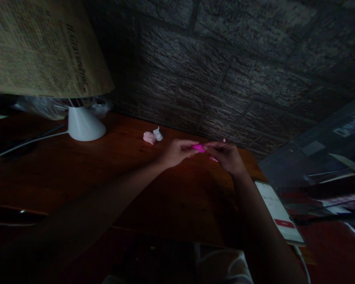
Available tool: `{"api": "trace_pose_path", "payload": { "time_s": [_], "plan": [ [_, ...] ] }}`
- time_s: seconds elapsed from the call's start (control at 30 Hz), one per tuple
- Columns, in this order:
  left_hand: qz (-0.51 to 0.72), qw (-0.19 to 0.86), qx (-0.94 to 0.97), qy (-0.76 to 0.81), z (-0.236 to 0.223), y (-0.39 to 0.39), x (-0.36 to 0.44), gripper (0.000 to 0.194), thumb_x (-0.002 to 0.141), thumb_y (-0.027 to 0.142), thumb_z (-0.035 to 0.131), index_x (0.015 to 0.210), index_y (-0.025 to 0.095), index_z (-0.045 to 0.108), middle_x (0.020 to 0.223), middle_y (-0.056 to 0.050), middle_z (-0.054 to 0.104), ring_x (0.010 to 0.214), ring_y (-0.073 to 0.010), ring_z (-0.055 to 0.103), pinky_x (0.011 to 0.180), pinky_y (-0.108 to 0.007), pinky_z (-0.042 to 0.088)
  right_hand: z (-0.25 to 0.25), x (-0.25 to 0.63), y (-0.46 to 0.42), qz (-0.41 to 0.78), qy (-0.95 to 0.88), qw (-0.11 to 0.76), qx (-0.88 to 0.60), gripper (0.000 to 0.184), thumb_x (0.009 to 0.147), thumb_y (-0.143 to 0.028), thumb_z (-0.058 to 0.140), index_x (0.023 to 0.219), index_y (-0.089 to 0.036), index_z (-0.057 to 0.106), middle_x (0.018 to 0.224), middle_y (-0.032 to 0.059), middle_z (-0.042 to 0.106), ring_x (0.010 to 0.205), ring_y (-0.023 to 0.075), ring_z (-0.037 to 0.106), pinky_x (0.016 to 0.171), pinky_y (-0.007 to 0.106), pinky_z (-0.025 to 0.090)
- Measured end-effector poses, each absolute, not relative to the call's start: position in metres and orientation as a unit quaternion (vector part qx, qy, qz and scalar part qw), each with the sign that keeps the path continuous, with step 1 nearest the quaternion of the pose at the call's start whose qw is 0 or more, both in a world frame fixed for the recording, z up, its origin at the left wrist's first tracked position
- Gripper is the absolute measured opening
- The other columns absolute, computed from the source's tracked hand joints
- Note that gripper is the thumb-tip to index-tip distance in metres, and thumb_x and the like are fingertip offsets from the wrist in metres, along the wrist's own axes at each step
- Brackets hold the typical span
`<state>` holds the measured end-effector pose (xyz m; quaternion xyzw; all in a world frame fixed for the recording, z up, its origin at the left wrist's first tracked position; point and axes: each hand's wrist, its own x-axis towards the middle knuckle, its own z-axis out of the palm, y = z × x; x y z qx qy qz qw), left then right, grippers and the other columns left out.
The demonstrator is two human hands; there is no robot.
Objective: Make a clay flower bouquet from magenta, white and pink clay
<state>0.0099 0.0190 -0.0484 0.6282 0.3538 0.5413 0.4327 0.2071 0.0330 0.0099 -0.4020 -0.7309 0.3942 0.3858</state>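
A small lump of bright pink modelling clay (pixel 198 148) is pinched between my two hands above the wooden table (pixel 171 197). Fingers and thumb of my left hand (pixel 180 152) press on its left end. On the opposite end, my right hand (pixel 225 154) grips it with the fingertips. More pink material (pixel 213 159) shows partly behind my right hand, mostly hidden by it. Left of my hands, a pale pink lump (pixel 149 137) lies on the table, touching a white lump (pixel 157 134) with a small peak.
A lamp with a white base (pixel 85 124) and newsprint shade (pixel 47 51) stands at the left. Its cable (pixel 26 144) runs leftward. A lit phone (pixel 279 213) with a cord lies at the table's right edge. A brick-patterned wall (pixel 225 71) rises behind.
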Motion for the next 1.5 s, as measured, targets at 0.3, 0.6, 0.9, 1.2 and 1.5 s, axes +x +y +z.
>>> {"api": "trace_pose_path", "payload": {
  "time_s": [0.3, 0.6, 0.9, 1.2, 1.5],
  "plan": [
    [0.535, 0.417, 0.644, 0.354, -0.047, 0.018, 0.009, 0.036, 0.084, 0.028, 0.071, 0.118, 0.016, 0.074, 0.103, -0.011, 0.079, 0.081, -0.0165, 0.072, 0.071, -0.03, 0.058, 0.007, 0.206, 0.034, 0.445, -0.677, 0.413, -0.416, 0.03, 0.067, -0.045, 0.085, 0.088, -0.024, 0.081, 0.073, 0.0024, 0.072, 0.055, 0.0108, 0.052, 0.046, 0.024, 0.036],
    [0.543, 0.387, 0.657, 0.351, -0.044, 0.015, 0.01, 0.031, 0.084, 0.026, 0.072, 0.114, 0.021, 0.076, 0.107, -0.008, 0.079, 0.083, -0.0166, 0.073, 0.075, -0.031, 0.059, -0.001, 0.204, 0.038, 0.495, -0.623, 0.422, -0.434, 0.035, 0.059, -0.048, 0.088, 0.079, -0.02, 0.08, 0.064, 0.0001, 0.067, 0.054, 0.0087, 0.049, 0.048, 0.023, 0.033],
    [0.546, 0.32, 0.681, 0.369, -0.042, 0.013, 0.01, 0.03, 0.085, 0.025, 0.072, 0.114, 0.02, 0.076, 0.11, -0.009, 0.079, 0.089, -0.0179, 0.074, 0.079, -0.03, 0.058, -0.006, 0.204, 0.04, 0.567, -0.557, 0.429, -0.429, 0.039, 0.057, -0.038, 0.092, 0.089, -0.023, 0.076, 0.069, -0.0035, 0.066, 0.055, 0.0064, 0.05, 0.044, 0.019, 0.029],
    [0.552, 0.319, 0.682, 0.36, -0.041, 0.012, 0.01, 0.031, 0.085, 0.019, 0.07, 0.116, 0.016, 0.075, 0.107, -0.011, 0.079, 0.084, -0.0164, 0.074, 0.077, -0.03, 0.058, 0.004, 0.205, 0.036, 0.58, -0.543, 0.443, -0.416, 0.05, 0.056, -0.034, 0.094, 0.098, -0.022, 0.07, 0.072, -0.004, 0.067, 0.051, 0.006, 0.049, 0.044, 0.02, 0.03],
    [0.548, 0.281, 0.706, 0.35, -0.042, 0.013, 0.009, 0.029, 0.086, 0.019, 0.07, 0.114, 0.019, 0.076, 0.105, -0.009, 0.08, 0.085, -0.0163, 0.073, 0.08, -0.03, 0.057, 0.004, 0.203, 0.034, 0.569, -0.587, 0.402, -0.413, 0.066, 0.058, -0.036, 0.094, 0.116, -0.021, 0.067, 0.08, 0.0019, 0.078, 0.057, 0.0103, 0.06, 0.048, 0.021, 0.037]
  ]
}}
